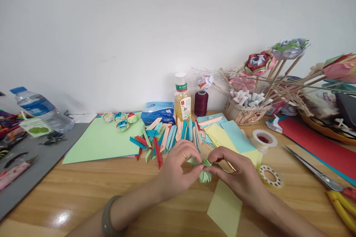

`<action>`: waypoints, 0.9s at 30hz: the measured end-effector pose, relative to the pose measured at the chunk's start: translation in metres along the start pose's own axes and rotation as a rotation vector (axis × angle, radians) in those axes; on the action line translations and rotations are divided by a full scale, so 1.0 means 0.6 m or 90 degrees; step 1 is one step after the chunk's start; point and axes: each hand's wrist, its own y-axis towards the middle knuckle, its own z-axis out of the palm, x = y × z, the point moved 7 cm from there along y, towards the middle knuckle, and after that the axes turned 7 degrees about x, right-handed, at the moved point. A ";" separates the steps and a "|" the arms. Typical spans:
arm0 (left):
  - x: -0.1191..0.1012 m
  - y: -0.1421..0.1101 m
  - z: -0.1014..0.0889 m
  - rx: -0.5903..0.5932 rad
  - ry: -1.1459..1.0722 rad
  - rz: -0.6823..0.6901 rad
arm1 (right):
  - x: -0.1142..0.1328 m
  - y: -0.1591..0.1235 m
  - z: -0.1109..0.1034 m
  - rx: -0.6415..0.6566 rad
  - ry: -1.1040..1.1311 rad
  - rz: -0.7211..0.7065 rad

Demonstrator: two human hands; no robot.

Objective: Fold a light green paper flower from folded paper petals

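Note:
Between both hands is a green folded paper piece (205,176) with pleated, petal-like edges, held above the wooden table. My left hand (182,164) pinches its left side between thumb and fingers. From the right, my right hand (233,166) pinches the same piece, fingertips close to the left ones. Part of the paper is hidden behind the fingers. Just beyond the hands lies a heap of folded paper strips (157,150) in red, blue, green and peach. A pale yellow-green paper sheet (226,207) lies flat below my right hand.
Green sheets (94,140) at left carry several small paper flowers (121,125). A tissue pack (157,112), a drink bottle (183,98) and a thread spool (201,103) stand behind. Tape rolls (271,176), scissors (317,172) and a basket of paper flowers (244,114) are at right.

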 end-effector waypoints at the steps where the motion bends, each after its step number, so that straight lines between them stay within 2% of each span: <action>1: 0.005 0.001 0.001 0.018 -0.034 -0.029 | -0.003 0.001 0.002 0.012 0.025 0.018; 7: 0.031 -0.004 0.027 0.164 -0.350 -0.256 | -0.017 0.002 0.019 0.091 0.222 0.123; 11: 0.044 -0.010 0.039 0.187 -0.436 -0.365 | -0.025 0.000 0.025 0.095 0.325 0.179; 16: 0.062 -0.011 0.034 0.103 -0.455 -0.403 | -0.041 0.000 0.039 0.139 0.452 0.241; 19: 0.070 -0.010 0.029 0.060 -0.438 -0.395 | -0.051 0.000 0.045 0.150 0.468 0.260; 27: 0.087 -0.013 0.034 0.070 -0.430 -0.434 | -0.065 -0.002 0.048 0.119 0.425 0.287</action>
